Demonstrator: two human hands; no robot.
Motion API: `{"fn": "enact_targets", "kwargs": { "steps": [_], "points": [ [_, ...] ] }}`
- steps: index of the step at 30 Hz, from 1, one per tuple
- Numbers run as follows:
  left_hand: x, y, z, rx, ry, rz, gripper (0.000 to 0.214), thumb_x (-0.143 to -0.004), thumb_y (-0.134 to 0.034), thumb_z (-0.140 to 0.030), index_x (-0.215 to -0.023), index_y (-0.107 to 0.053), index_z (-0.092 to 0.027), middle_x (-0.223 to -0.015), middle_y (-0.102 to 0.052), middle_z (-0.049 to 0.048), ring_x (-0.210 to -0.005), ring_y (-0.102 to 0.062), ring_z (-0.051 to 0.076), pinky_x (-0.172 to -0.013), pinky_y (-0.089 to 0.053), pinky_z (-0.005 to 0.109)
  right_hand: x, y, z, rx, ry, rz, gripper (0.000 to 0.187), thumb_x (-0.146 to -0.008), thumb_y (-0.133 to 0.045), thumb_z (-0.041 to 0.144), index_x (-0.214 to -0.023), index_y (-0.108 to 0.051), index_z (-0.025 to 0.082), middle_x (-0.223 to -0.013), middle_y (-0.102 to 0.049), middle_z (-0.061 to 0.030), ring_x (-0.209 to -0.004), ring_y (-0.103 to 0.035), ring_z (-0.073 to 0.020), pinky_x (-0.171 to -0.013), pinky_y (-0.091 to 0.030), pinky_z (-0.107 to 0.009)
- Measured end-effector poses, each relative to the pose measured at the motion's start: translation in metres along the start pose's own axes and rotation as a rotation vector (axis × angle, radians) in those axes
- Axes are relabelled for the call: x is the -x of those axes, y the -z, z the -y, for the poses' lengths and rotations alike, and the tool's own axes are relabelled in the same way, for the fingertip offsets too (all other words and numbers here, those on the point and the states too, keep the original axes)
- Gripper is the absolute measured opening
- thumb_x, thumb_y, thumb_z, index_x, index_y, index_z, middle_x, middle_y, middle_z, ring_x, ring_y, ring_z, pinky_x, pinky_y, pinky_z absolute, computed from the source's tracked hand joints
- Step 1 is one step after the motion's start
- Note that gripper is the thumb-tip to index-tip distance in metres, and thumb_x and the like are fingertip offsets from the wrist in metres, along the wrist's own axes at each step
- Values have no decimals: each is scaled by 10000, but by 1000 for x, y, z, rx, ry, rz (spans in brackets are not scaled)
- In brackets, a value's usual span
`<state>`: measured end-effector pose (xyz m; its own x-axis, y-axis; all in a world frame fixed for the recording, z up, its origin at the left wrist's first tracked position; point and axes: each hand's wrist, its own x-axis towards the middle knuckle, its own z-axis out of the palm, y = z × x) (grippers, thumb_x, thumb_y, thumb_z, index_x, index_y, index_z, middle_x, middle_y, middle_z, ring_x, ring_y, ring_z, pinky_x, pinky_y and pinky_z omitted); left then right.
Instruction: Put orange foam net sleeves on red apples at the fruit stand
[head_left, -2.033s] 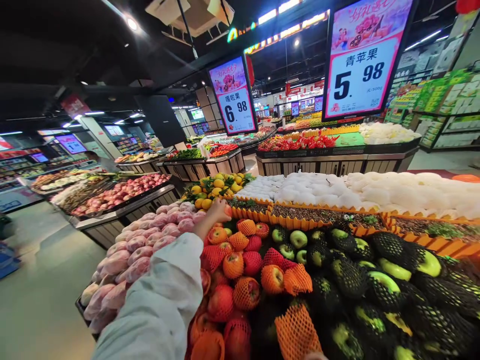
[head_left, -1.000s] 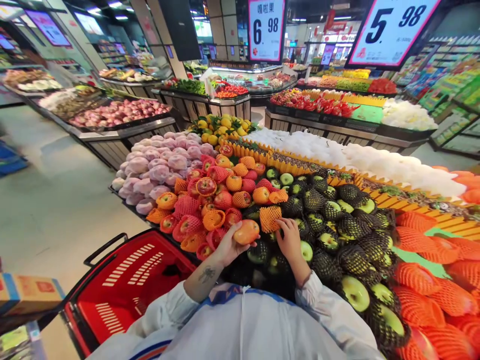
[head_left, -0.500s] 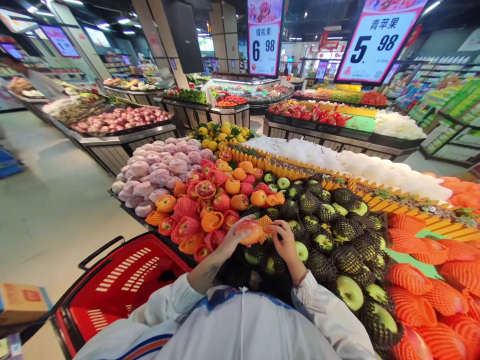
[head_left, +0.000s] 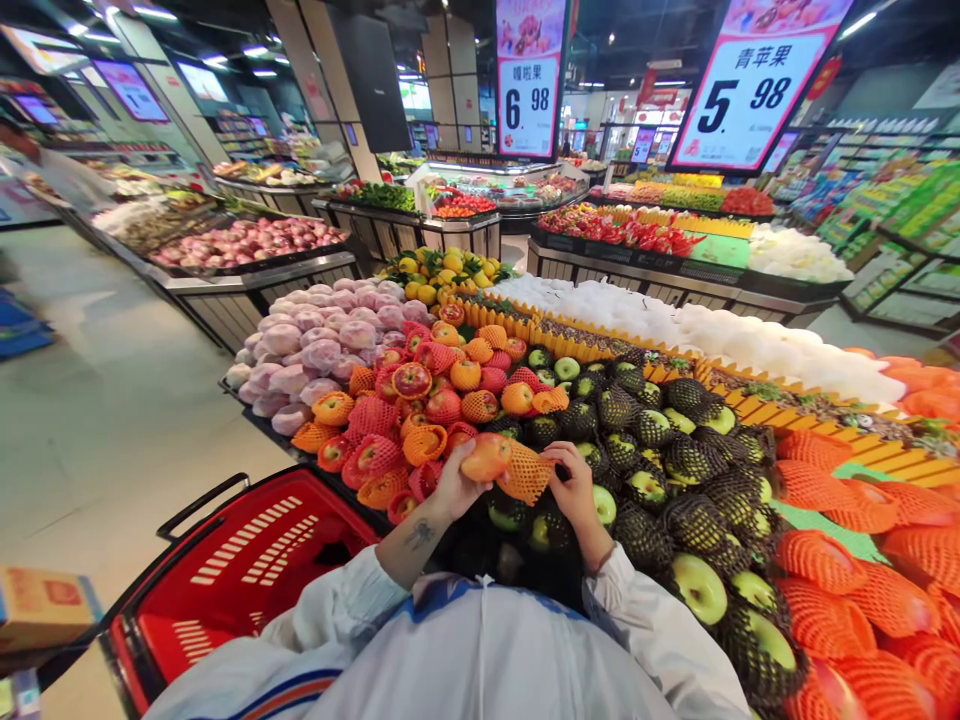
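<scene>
Holding the apple (head_left: pixel 484 456) above green apples (head_left: pixel 605 505) in the left hand (head_left: pixel 454 488) with curled fingers; pinching the net (head_left: pixel 527 474) beside it between the right hand's (head_left: pixel 574 484) nearly closed fingers. Could tear the net by tugging, or drop the apple by gripping loosely.

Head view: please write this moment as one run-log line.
left hand: holds apple | right hand: pinches orange foam net | orange foam net: against apple's right end | red basket: lower left of view
</scene>
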<state>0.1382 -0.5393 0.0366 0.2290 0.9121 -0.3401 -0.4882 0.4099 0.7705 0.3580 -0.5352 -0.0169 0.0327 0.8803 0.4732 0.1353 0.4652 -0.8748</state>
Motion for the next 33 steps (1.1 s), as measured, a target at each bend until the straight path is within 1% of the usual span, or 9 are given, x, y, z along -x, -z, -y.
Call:
{"fn": "enact_targets", "kwargs": {
  "steps": [2,5,10,12,15,20,25,30,33],
  "points": [
    [5,1,-7,149,25,19,426,-851,-611,-556,-1051,-660,-183,-895,-729,82,-654,-643,173,-414,-421,194,0,1,-3,-95,-67,-23,191,-809,-606,205,-952,-724,251,-1069,-686,-89,-1025,-657,-259,-925,-552,-423],
    [12,1,-10,305,66,145,483,-767,-701,-596,-1036,-659,-198,-919,-723,77,-631,-597,149,-385,-372,156,-1,4,-2,-265,-186,-16,251,-851,-607,326,-1075,-700,260,-1165,-715,-88,-1126,-667,-274,-999,-538,-439],
    [14,-5,2,296,69,388,626,-689,-760,-666,-1015,-717,-134,-932,-729,109,-590,-583,141,-349,-262,145,-1,7,13,-518,-381,148,526,-982,-384,602,-1165,-729,251,-1185,-772,-97,-1171,-692,-305,-1050,-522,-490],
    [11,-8,7,246,52,438,640,-709,-738,-671,-1027,-732,-116,-950,-732,116,-589,-614,153,-349,-243,154,1,7,18,-575,-433,201,588,-958,-395,699,-1104,-756,258,-1112,-791,-90,-1153,-698,-311,-1048,-518,-491],
    [7,-10,11,174,38,471,632,-751,-697,-648,-1055,-733,-95,-931,-730,128,-603,-647,176,-368,-251,171,3,8,21,-634,-459,222,579,-816,-593,791,-1036,-761,282,-1090,-785,-69,-1152,-684,-321,-1056,-502,-476],
    [3,-5,14,89,34,450,664,-749,-699,-635,-1095,-717,-69,-827,-732,134,-610,-669,209,-398,-292,195,3,8,19,-710,-479,252,655,-730,-682,819,-1093,-734,276,-1065,-755,-66,-1084,-683,-316,-970,-531,-453],
    [2,-2,12,54,31,368,665,-735,-700,-627,-1104,-708,-73,-879,-741,142,-616,-672,210,-403,-305,203,4,8,9,-749,-505,223,435,-685,-867,597,-907,-713,257,-830,-696,-4,-758,-642,-214,-746,-534,-340],
    [-1,0,6,8,35,267,601,-715,-732,-592,-1064,-699,-104,-923,-750,136,-615,-666,202,-416,-341,215,3,8,12,-810,-481,177,354,-681,-874,479,-776,-600,276,-873,-653,15,-829,-625,-203,-825,-519,-330],
    [-6,-7,7,-11,57,142,516,-817,-678,-559,-1086,-681,-120,-938,-750,126,-641,-668,191,-436,-350,214,3,8,20,-815,-484,217,342,-692,-837,468,-731,-561,271,-827,-650,3,-817,-629,-220,-815,-530,-352]
  ]
}}
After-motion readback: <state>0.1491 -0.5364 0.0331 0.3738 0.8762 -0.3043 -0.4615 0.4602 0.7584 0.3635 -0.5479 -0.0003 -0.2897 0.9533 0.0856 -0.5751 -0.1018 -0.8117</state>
